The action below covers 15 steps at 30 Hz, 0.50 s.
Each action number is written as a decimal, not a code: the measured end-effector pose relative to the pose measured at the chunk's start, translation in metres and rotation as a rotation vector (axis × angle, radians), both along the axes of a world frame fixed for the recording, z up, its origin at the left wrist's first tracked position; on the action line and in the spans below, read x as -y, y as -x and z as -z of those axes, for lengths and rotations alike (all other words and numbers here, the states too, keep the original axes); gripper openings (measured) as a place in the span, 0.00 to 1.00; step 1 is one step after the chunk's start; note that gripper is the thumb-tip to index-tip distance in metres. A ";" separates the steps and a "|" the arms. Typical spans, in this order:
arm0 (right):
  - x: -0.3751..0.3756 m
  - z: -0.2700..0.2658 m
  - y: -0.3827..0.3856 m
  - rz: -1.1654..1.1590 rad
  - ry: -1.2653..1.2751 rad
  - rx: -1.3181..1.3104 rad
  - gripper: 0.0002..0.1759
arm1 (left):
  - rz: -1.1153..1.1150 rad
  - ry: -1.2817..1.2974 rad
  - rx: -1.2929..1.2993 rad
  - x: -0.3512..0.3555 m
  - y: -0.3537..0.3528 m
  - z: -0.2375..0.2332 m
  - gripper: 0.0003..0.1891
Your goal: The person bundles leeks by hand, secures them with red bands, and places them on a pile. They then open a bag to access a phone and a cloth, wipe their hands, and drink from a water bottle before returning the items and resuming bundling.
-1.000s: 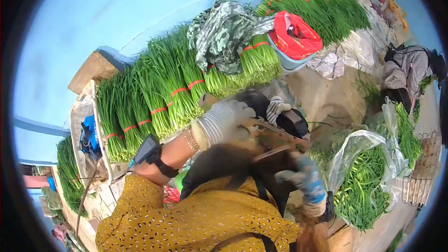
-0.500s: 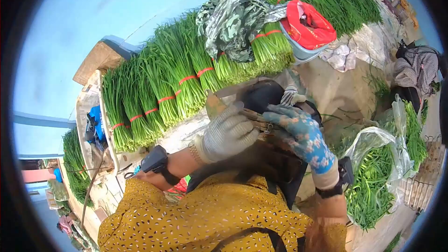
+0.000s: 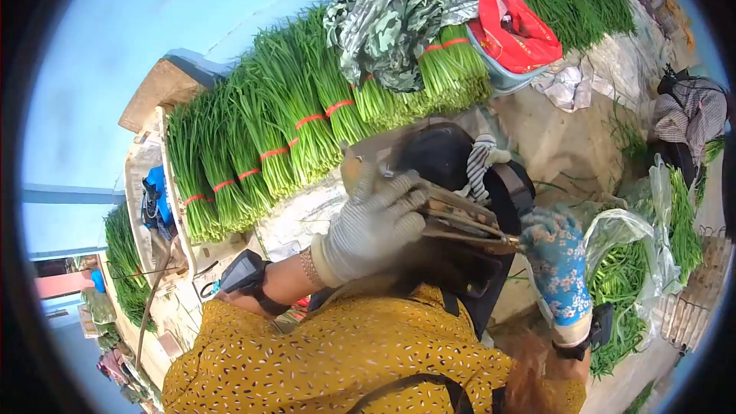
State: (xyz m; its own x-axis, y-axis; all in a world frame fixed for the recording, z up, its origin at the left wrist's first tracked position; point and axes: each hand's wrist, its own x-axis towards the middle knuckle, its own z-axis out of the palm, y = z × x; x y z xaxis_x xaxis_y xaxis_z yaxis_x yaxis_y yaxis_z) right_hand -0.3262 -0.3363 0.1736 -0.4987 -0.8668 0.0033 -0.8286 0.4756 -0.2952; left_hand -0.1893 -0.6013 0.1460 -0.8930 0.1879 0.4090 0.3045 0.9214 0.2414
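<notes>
Your purse (image 3: 462, 215) lies at the centre of the frame, over your lap. Your left hand (image 3: 376, 222), gloved in white, spreads its fingers over the purse's left part; you cannot tell whether it grips. Your right hand (image 3: 556, 257), in a blue flowered glove, is at the purse's right end, its fingers blurred, their hold unclear. Bundled greens (image 3: 303, 115) line the upper left; a red bag (image 3: 521, 34) sits in a tub (image 3: 502, 77) at upper right.
</notes>
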 end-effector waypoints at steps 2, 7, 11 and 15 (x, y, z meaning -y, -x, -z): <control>-0.005 0.001 -0.001 0.086 0.023 0.104 0.15 | 0.035 0.013 -0.036 -0.002 -0.001 0.003 0.09; 0.044 -0.024 -0.014 0.112 0.283 0.027 0.15 | 0.097 0.068 -0.116 -0.004 -0.010 0.014 0.09; 0.066 0.018 -0.009 -0.008 0.111 0.099 0.09 | 0.179 0.099 -0.108 0.001 -0.012 0.004 0.09; 0.082 0.023 0.011 0.052 0.121 -0.107 0.04 | 0.333 0.109 -0.095 0.002 -0.019 0.006 0.08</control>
State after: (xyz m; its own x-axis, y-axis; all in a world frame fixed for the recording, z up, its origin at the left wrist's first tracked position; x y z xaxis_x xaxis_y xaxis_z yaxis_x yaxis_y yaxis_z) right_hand -0.3373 -0.4181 0.1508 -0.5339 -0.8299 0.1615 -0.8337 0.4849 -0.2642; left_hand -0.1699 -0.6031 0.1396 -0.7342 0.5095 0.4486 0.6090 0.7864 0.1035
